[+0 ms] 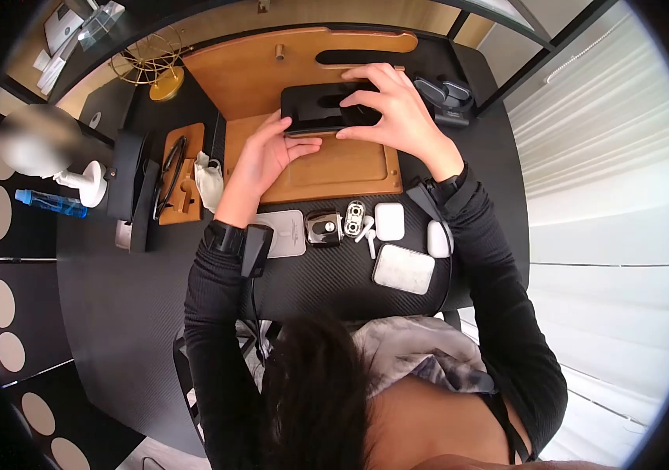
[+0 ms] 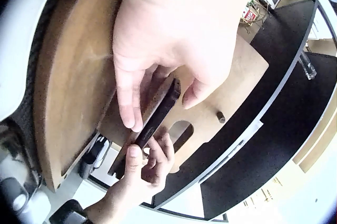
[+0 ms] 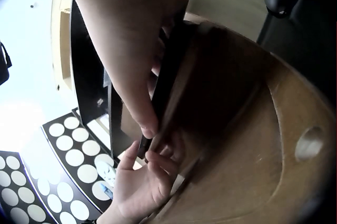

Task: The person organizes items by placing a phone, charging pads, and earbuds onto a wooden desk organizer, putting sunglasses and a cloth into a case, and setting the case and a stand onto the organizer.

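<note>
The black slab [image 1: 315,107] is hanging in the upper middle of the frame, before the upright board [image 1: 252,59] and over the back of the wooden tray [image 1: 272,188]; whether it is touching either, I cannot tell. The right hand [image 1: 393,113] is holding it, thumb along the near edge and fingers on the other side. The left hand [image 1: 265,157] is standing fairly wide about the left end, fingers loose and thumb by the corner; how firmly it is pressing, I cannot tell.

The smooth face could be slipping if the right hand is carrying most of the weight and the left is only steadying. A tilt could be knocking the slab against the peg [image 1: 279,52] or catching it on the tray's raised rim. The cable [image 1: 254,301] below the left wrist could be dragging at the small things too.

The charger [image 1: 286,233], black case [image 1: 323,228] and earbuds [image 1: 367,227] are crowding the tray's near edge, and the dark gadget [image 1: 448,98] is sitting just beside the right hand. The surface [image 1: 115,313] is offering most room at lower left
</note>
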### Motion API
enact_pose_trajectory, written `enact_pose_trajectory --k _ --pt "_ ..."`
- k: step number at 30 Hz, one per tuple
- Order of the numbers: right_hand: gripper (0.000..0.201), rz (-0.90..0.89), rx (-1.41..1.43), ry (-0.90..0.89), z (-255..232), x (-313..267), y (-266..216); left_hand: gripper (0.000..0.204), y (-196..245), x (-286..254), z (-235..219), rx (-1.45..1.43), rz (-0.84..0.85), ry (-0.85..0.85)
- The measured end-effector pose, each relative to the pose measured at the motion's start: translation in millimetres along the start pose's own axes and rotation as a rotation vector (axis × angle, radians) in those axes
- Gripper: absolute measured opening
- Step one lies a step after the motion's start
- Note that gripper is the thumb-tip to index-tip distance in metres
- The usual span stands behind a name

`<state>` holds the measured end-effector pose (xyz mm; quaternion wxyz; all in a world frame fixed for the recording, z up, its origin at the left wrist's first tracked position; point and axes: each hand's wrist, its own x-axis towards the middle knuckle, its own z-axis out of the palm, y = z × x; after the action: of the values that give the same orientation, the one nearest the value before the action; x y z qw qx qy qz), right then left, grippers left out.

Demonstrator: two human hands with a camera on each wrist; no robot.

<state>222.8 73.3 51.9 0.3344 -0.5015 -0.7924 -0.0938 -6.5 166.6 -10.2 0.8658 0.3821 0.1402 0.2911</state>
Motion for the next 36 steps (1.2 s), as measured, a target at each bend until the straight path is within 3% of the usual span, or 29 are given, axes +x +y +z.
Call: enact_pose_trajectory --k 2,5,9,11,13,14,16,17,19,20,21,22,24,27,28,30,36 --pt "0.037 0.074 0.004 -0.070 1 -1 0 0.038 -2 -1 2 0.052 0.031 -0.009" --pt "0.032 0.041 0.059 -0.063 -3 1 2 0.039 -4 1 2 0.176 0.039 0.058" --pt "0.019 0.234 0.118 -0.030 -46 -4 27 0.047 -5 1 7 0.262 0.075 0.111" --pt "0.028 0.454 -0.011 -0.165 -60 -17 45 0.050 -5 0 14 0.312 0.095 0.134" --pt "0.044 0.359 -0.097 -0.266 -53 -55 84 0.058 -7 0 19 0.427 0.188 0.226" --pt "0.053 0.544 -0.101 -0.452 -51 -65 89 0.058 -7 1 19 0.430 0.183 0.220" --pt "0.054 0.590 -0.125 -0.413 -40 -78 97 0.071 -11 2 13 0.578 0.352 0.309" --pt "0.052 0.570 -0.154 -0.392 -39 -77 99 0.071 -16 5 6 0.580 0.345 0.303" --pt "0.051 0.580 -0.161 -0.436 -45 -74 98 0.073 -18 11 0 0.732 0.574 0.244" --pt "0.049 0.582 -0.166 -0.480 -49 -69 96 0.073 -16 9 2 0.738 0.576 0.243" --pt "0.049 0.580 -0.163 -0.474 -54 -65 95 0.070 -13 6 4 0.933 0.606 0.260" --pt "0.047 0.609 -0.008 -0.367 -59 -61 94 0.067 -10 3 9 1.128 0.632 0.276" --pt "0.048 0.726 0.220 -0.238 -73 -55 92 0.062 -8 2 11 1.114 0.639 0.294" --pt "0.047 0.558 0.587 0.081 -79 -46 77 0.059 -9 3 10 1.109 0.633 0.303" --pt "0.047 0.563 0.588 0.086 -77 -42 70 0.059 -10 3 9 1.121 0.629 0.298" --pt "0.047 0.374 0.651 0.128 -74 -33 59 0.058 -10 3 10 1.120 0.632 0.289" --pt "0.049 0.339 0.623 -0.137 -68 -27 44 0.054 -11 5 10 1.165 0.709 0.219"
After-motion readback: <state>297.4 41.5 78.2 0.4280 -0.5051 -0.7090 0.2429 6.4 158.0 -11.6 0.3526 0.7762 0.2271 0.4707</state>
